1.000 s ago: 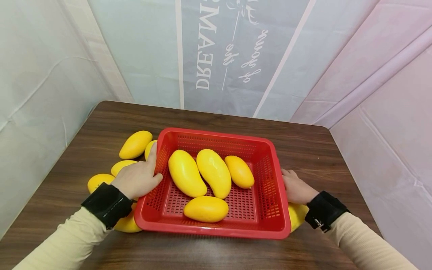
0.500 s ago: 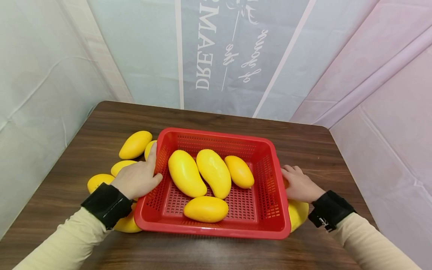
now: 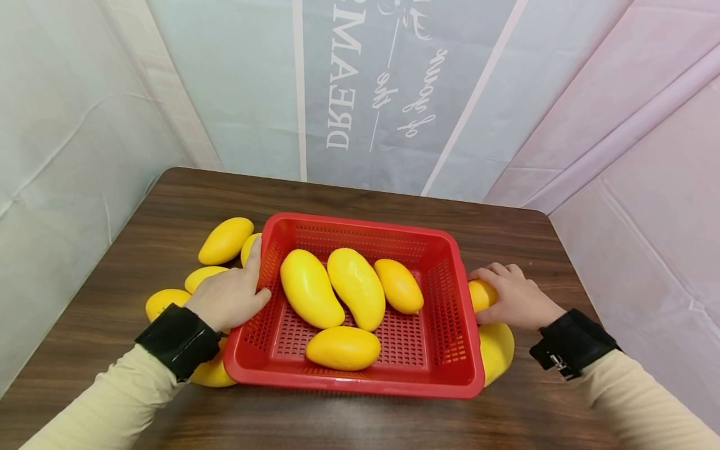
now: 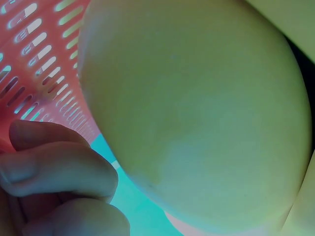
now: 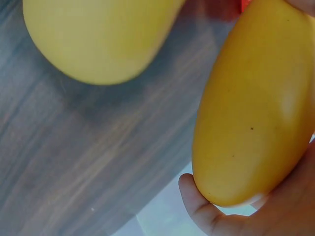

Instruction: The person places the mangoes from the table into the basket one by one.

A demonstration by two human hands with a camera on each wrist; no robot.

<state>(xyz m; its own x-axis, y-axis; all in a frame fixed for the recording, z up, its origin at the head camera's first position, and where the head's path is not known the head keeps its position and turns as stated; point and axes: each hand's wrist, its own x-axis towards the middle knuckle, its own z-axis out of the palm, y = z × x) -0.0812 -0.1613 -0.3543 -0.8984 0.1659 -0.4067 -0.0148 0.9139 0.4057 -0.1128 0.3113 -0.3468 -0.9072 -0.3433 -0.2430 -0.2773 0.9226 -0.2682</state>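
A red perforated plastic basket stands mid-table with several yellow mangoes in it, among them a long mango and a small one. My left hand holds the basket's left side, index finger along the rim; in the left wrist view its curled fingers lie by the slotted wall, with a mango filling the middle. Beside the basket's right wall, my right hand grips a small mango, thumb and fingers at its ends. A bigger mango lies nearer me, partly hidden by the basket.
Left of the basket lie several more mangoes, such as one at the back and one beside my wrist. The brown wooden table has a printed curtain behind it and pale cloth on both sides.
My right hand has drawn back to the right from the basket's outer wall, and a small mango now shows in its grip. My left hand and the basket hold their place.
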